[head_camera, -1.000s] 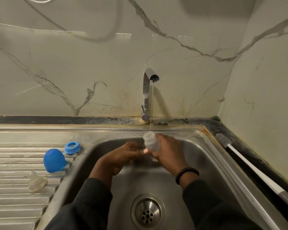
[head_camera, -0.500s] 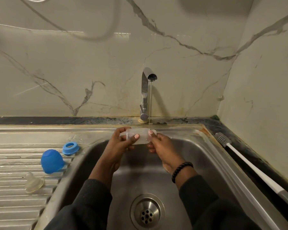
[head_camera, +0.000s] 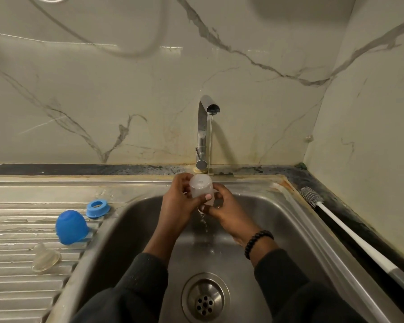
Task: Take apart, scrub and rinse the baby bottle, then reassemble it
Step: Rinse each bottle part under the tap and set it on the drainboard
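Both hands hold the clear baby bottle body [head_camera: 201, 188] over the steel sink basin [head_camera: 278, 220], upside down with its flat base up and its mouth pointing down, so water dribbles out of it toward the drain strainer [head_camera: 205, 298]. The left hand [head_camera: 179, 206] wraps the bottle from the left, fingers behind it and thumb curled across its front; the right hand [head_camera: 229, 214] pinches the lower end near the mouth with thumb and fingertips, a black bead bracelet [head_camera: 257, 243] on that wrist. A thin stream falls from the chrome tap [head_camera: 203, 134] just right of the bottle base. On the ribbed drainboard [head_camera: 14, 294] to the left sit the other bottle parts, all apart from one another: the blue screw ring [head_camera: 98, 208] near the basin edge, the blue dome cap [head_camera: 71, 226] mouth down in front of it, and the clear silicone teat [head_camera: 44, 257] lying on its side nearer the camera. On the dark counter right of the basin lies the bottle brush [head_camera: 341, 231], bristle head toward the wall, white handle running toward the camera along the side wall. A hose [head_camera: 117, 51] loops across the marbled splashback above
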A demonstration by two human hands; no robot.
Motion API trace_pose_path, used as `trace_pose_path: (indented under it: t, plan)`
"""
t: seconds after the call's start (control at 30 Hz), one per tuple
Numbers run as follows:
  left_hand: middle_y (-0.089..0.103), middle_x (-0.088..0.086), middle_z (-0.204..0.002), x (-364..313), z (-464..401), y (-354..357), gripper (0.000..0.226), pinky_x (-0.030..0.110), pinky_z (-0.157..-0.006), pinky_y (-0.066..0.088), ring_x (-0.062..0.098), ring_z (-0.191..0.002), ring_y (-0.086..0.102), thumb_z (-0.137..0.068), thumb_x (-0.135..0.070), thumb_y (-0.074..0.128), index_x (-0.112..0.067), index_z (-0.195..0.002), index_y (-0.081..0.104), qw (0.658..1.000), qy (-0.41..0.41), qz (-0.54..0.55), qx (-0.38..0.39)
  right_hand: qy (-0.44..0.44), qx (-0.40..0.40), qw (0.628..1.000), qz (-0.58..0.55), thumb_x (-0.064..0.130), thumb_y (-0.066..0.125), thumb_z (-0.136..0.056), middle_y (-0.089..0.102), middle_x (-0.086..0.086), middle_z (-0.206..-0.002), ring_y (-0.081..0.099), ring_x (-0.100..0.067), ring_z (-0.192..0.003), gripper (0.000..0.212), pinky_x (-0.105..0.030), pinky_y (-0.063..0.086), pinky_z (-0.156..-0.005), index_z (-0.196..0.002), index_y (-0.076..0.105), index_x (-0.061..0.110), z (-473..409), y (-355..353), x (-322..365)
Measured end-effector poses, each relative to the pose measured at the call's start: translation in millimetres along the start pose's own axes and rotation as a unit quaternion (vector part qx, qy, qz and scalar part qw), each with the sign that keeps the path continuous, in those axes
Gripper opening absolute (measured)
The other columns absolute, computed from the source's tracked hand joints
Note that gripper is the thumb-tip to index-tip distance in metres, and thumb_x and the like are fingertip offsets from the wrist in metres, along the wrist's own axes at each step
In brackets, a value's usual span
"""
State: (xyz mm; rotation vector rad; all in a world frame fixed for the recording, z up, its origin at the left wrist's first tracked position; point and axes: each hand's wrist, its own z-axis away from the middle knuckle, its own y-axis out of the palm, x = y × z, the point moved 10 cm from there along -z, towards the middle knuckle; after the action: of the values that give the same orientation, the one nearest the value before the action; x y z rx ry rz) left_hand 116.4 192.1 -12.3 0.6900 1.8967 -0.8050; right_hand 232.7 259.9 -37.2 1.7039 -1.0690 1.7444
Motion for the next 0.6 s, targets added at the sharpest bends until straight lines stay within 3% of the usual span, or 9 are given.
trace_pose_path:
  t: [0.1,0.23,0.33,0.5,0.6]
  plan:
    - [0.064,-0.011,-0.118,-0.6,0.9,3.1,0.055,0.021,-0.083,0.055,0.005,-0.107,0.063,-0.083,-0.031,0.076,-0.027,-0.131,0.05,0.999,-0.011,0.034,0.004,-0.027,-0.057,0.997,0.054,0.028,0.074,-0.082,0.064,0.007,-0.117,0.061,-0.011,-0.107,0.047,-0.038,0.055,-0.093,-0.124,0.052,0.03,-5.2,-9.2,4.4]
    - [0.064,-0.003,-0.119,-1.9,3.9,21.0,0.051,0.027,-0.082,0.059,0.009,-0.102,0.066,-0.089,-0.044,0.064,-0.023,-0.133,0.048,0.992,-0.05,0.111,0.028,-0.046,-0.074,0.991,0.097,0.026,0.073,-0.084,0.063,0.008,-0.117,0.061,-0.011,-0.107,0.047,-0.035,0.056,-0.089,-0.125,0.049,0.029,-7.3,-7.7,7.1]
    - [0.062,-0.003,-0.113,-0.9,6.3,34.3,0.034,0.024,-0.071,0.058,0.012,-0.098,0.065,-0.091,-0.035,0.066,-0.024,-0.121,0.054,0.987,-0.084,0.138,0.009,-0.094,-0.099,0.981,0.139,0.021,0.072,-0.084,0.057,0.011,-0.119,0.058,-0.008,-0.108,0.049,-0.029,0.057,-0.085,-0.126,0.048,0.03,-2.7,-10.0,14.7]
    - [0.072,0.0,-0.1,-1.1,3.4,32.2,0.014,0.03,-0.074,0.058,0.017,-0.092,0.07,-0.092,-0.026,0.065,-0.02,-0.105,0.064,0.977,-0.101,0.185,-0.033,-0.108,-0.11,0.978,0.142,0.03,0.072,-0.084,0.061,0.012,-0.105,0.061,-0.005,-0.096,0.04,-0.02,0.053,-0.075,-0.117,0.05,0.033,-0.5,-15.4,20.1]
    - [0.073,0.0,-0.097,-2.0,3.9,26.8,0.01,0.028,-0.069,0.054,0.017,-0.092,0.069,-0.096,-0.026,0.06,-0.021,-0.102,0.067,0.976,-0.102,0.187,-0.049,-0.107,-0.111,0.972,0.175,0.034,0.074,-0.081,0.062,0.012,-0.108,0.06,-0.005,-0.097,0.046,-0.023,0.054,-0.078,-0.121,0.05,0.032,0.7,-14.3,24.2]
